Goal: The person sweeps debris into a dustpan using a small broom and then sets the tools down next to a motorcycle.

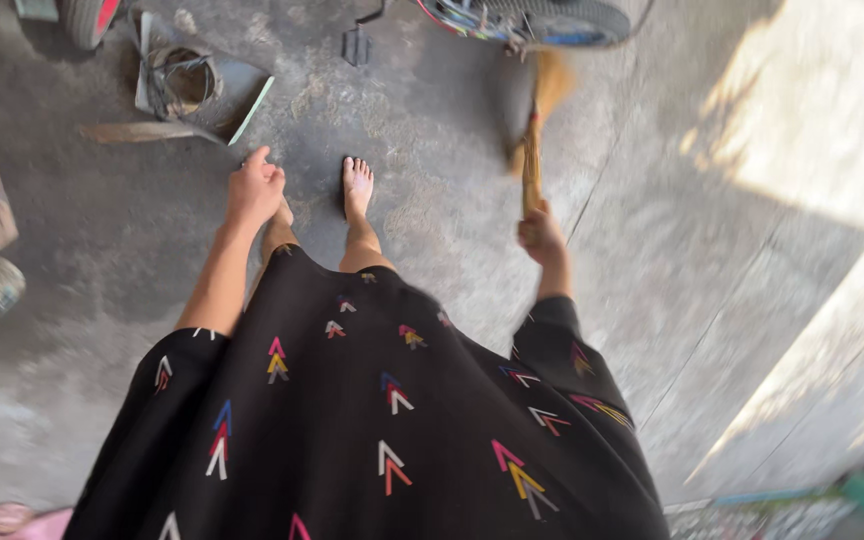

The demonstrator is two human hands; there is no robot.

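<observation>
**On a grey concrete floor, a person swept with a short broom**

In the right hand [540, 236], the fingers were wrapped tight around the top of a broom [534, 140]; its straw-coloured handle ran straight ahead from the fist, and the bristle head, blurred with motion, met the concrete floor [432, 120] just beyond. The left hand [255, 188] held nothing; its fingers were loosely curled, thumb lifted, hanging above the left foot. Sweeping well here probably called for a firm grip, short low strokes and bristles kept flat to the ground; the broom head lay ahead of the fist, well right of the bare feet [357, 186]. Outward lay a black dress [352, 420] patterned with coloured arrows; a bicycle wheel [532, 20] at the top edge; scrap metal [192, 90] to the upper left; bright sunlight on the right.
</observation>
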